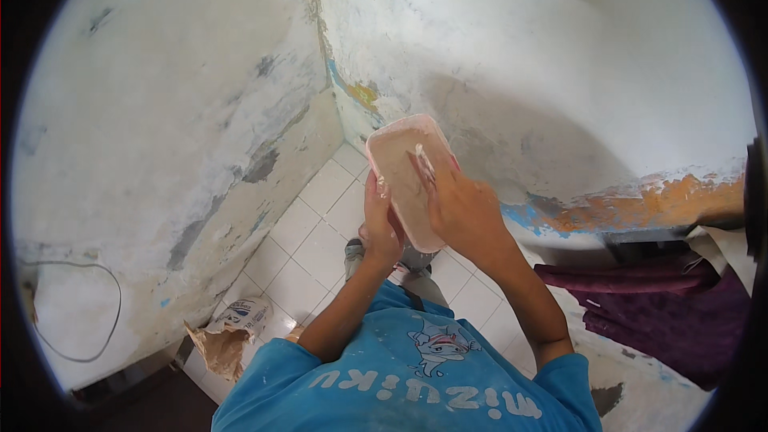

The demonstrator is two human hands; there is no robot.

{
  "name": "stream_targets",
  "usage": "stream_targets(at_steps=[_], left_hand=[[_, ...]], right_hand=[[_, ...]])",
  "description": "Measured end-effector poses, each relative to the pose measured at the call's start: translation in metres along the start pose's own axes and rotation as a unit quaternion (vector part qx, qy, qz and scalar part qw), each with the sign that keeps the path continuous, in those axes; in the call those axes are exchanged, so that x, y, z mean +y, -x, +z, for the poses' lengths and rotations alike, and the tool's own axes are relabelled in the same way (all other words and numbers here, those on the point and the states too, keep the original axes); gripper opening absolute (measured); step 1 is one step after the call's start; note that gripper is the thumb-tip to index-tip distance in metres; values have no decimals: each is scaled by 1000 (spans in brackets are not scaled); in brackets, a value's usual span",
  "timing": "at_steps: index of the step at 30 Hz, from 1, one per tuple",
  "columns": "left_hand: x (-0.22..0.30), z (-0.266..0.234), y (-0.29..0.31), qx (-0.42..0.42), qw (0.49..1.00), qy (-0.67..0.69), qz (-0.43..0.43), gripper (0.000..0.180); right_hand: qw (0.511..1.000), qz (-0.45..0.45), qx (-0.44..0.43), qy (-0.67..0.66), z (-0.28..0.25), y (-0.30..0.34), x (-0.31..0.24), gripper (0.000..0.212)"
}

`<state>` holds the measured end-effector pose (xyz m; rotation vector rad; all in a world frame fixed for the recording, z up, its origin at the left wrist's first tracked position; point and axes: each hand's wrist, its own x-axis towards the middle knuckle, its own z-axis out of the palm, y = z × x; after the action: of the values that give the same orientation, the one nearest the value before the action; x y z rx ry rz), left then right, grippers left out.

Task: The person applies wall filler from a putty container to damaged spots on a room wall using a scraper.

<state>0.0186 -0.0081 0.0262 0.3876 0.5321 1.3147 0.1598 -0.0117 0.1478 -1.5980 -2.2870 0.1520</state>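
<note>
A pink rectangular plastic tub [387, 130] is held in front of me, over the tiled floor near the wall corner. My left hand [384, 220] grips the tub along its left side, and white smears show on the fingers. Over the tub's right side, my right hand [470, 210] is closed around a thin, white-smeared blade [424, 162] that points into the tub. Its handle is hidden by the hand. A pale, wet-looking paste [400, 184] coats the inside of the tub.
Patchy plastered walls [200, 112] meet in a corner ahead, with orange and blue flaking [640, 206] low on the right. A torn paper bag [220, 344] stands at lower left, below a loose cable [120, 304]. Purple cloth [664, 304] lies at right. White tiles [300, 228] surround my feet.
</note>
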Motion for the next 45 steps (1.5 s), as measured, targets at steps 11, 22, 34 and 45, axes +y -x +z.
stream_targets(at_steps=[11,22,34,45], left_hand=[[-78,38,26,46,997,24,57,57],[-92,45,39,36,995,38,80,60],[-31,41,33,80,977,-130,149,61],[6,20,43,80,971,-144,174,61]], right_hand=[[992,8,-86,-88,-35,41,42,33],[994,-13,-69,-80,-31,46,56,33],[995,11,-5,-96,-38,24,33,20],[995,16,-4,-103,7,24,1,19]])
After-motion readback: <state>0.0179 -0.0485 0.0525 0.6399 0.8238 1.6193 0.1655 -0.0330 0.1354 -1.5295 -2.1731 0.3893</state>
